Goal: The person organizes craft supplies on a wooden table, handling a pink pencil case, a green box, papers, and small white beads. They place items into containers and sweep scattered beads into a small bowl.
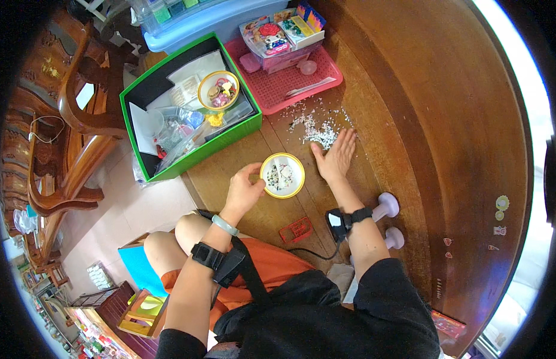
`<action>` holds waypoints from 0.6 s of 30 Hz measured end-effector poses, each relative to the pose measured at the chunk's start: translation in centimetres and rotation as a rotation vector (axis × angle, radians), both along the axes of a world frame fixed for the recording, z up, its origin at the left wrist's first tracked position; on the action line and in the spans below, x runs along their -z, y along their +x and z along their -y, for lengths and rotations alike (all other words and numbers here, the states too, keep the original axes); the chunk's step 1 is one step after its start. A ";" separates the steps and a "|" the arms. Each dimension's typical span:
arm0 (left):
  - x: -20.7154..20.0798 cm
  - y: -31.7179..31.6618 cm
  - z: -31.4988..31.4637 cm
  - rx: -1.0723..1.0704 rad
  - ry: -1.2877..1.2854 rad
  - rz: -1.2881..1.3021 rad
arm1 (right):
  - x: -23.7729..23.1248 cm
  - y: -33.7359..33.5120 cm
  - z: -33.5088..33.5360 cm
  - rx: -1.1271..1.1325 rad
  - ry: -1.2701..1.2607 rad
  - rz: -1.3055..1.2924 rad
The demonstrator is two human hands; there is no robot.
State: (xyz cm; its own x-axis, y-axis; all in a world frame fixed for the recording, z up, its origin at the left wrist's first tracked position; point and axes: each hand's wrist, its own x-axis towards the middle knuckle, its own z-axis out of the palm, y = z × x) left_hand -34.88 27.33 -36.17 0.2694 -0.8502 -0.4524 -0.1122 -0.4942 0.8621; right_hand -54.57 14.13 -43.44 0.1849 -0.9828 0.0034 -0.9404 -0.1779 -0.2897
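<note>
My left hand point(244, 190) is closed on the left edge of a small white bowl point(297, 185) with a yellow rim, which stands on the brown wooden table. Small dark and pale beads point(280, 175) lie in the bowl. To the right of it, my right hand point(337, 157) is open and empty, its fingers stretched out and the thumb apart. Its fingers are beside a scattered heap of tiny white and dark beads point(323, 133) on the tabletop. Whether the palm touches the wood, I cannot tell.
A green-edged box point(213, 146) of bags and another bowl point(218, 106) stands far left. Behind the beads is a red basket tray point(276, 107) with packages. A red plastic piece point(296, 230) lies near me; a pale purple dumbbell-like object point(387, 206) stands by my right forearm.
</note>
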 end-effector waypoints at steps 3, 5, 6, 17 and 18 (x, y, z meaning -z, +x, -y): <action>0.0 -0.2 0.2 0.021 0.014 -0.010 | 0.4 1.6 1.5 -0.084 -0.073 0.049; 0.5 -0.1 0.1 0.005 0.014 -0.032 | 0.1 3.0 2.0 -0.197 -0.065 0.082; 0.7 -0.1 0.0 -0.004 0.014 -0.043 | -0.1 3.5 2.2 -0.254 -0.061 0.098; 0.0 0.0 0.4 0.016 0.021 -0.002 | -1.2 2.4 4.7 -0.411 -0.191 0.090; -0.1 -0.1 0.5 0.015 0.023 -0.009 | -0.8 2.3 5.2 -0.418 -0.185 0.107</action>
State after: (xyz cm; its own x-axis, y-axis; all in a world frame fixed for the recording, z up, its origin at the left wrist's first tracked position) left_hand -35.00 26.82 -36.11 0.2522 -0.8433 -0.4745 -0.1121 -0.5125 0.8513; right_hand -52.29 8.95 -42.63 0.5539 -0.8051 0.2119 -0.7438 -0.5929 -0.3085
